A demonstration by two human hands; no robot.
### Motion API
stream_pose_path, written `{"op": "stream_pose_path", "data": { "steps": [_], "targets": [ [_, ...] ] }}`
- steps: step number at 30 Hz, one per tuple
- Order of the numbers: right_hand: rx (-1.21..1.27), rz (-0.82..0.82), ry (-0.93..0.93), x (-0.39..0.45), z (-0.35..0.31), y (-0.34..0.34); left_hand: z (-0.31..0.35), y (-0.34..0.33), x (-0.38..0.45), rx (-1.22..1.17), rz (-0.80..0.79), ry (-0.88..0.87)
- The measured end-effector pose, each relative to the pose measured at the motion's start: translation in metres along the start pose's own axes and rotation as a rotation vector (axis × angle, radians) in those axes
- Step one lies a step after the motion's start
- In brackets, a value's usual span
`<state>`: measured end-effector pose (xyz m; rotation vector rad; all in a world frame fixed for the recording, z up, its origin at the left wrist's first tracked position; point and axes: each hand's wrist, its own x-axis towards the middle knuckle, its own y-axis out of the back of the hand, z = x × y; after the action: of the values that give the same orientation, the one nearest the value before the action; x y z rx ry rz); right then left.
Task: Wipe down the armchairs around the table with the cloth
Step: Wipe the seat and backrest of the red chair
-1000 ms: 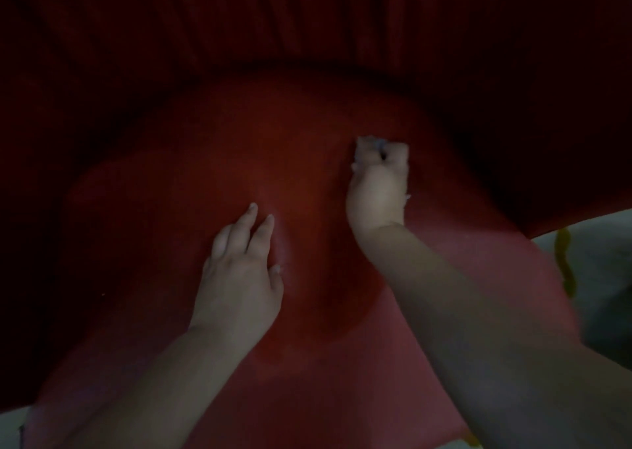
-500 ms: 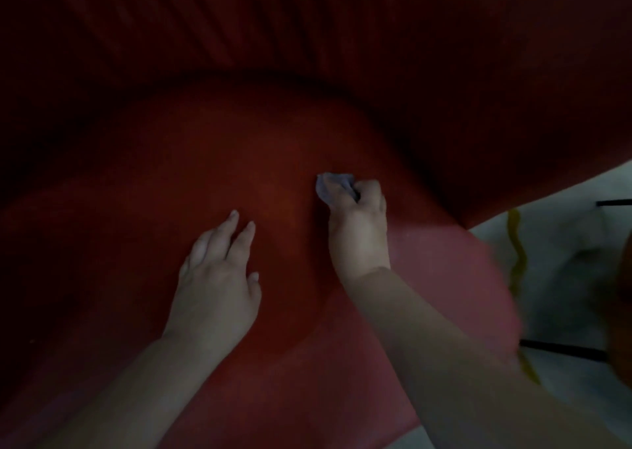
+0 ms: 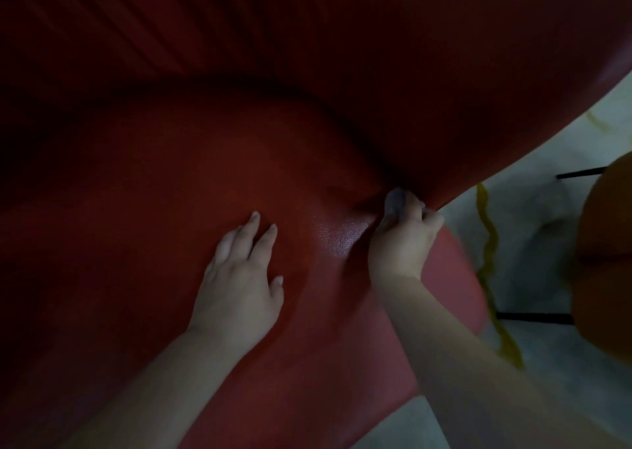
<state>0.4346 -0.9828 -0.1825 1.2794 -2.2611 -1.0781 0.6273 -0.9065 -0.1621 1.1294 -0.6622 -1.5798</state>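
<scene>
A red leather armchair (image 3: 171, 192) fills most of the view, its seat below and its pleated back rising behind. My right hand (image 3: 402, 243) grips a small bluish-grey cloth (image 3: 395, 200), bunched in the fingers, and holds it against the crease where the seat meets the back's right edge. Flat on the seat to its left lies my left hand (image 3: 239, 277), fingers straight and spread. Most of the cloth is hidden inside the fist.
To the right, pale marble floor (image 3: 547, 226) with a yellow vein shows past the chair's edge. An orange-brown chair (image 3: 605, 243) with thin black legs stands at the far right. The scene is dim.
My right hand has carried the cloth from the middle of the seat toward its right rear corner. My left hand stays flat on the seat. The view has shifted right, showing more floor.
</scene>
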Motion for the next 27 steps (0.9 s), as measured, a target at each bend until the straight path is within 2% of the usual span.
{"op": "stream_pose_path", "data": {
  "steps": [3,5,7,10,11,14,15,19,27],
  "targets": [
    [0.027,-0.052,-0.035,0.009,-0.025,-0.024,-0.004,-0.002,0.001,0.018,0.007,-0.024],
    [0.013,-0.166,0.067,0.012,-0.039,-0.042,-0.006,-0.003,0.000,0.025,0.009,-0.037],
    [-0.116,-0.156,0.247,0.013,-0.048,-0.052,-0.008,-0.003,0.000,0.028,0.016,-0.047],
    [-0.139,-0.216,0.404,0.016,-0.045,-0.051,-0.010,-0.002,0.000,0.031,0.008,-0.055],
    [-0.119,-0.163,0.373,0.017,-0.035,-0.048,-0.010,-0.001,0.000,0.029,0.003,-0.060],
    [-0.269,-0.001,0.319,0.015,-0.006,-0.029,-0.011,0.003,0.000,0.038,-0.015,-0.079],
    [-0.294,0.008,0.311,0.011,0.001,-0.020,-0.012,0.005,0.000,0.041,-0.020,-0.084],
    [-0.240,-0.015,0.409,-0.002,0.028,0.006,-0.015,0.009,-0.001,0.031,-0.025,-0.083],
    [-0.094,-0.230,0.493,-0.069,0.040,0.025,-0.021,0.003,-0.021,0.033,-0.006,-0.006]
  ]
}}
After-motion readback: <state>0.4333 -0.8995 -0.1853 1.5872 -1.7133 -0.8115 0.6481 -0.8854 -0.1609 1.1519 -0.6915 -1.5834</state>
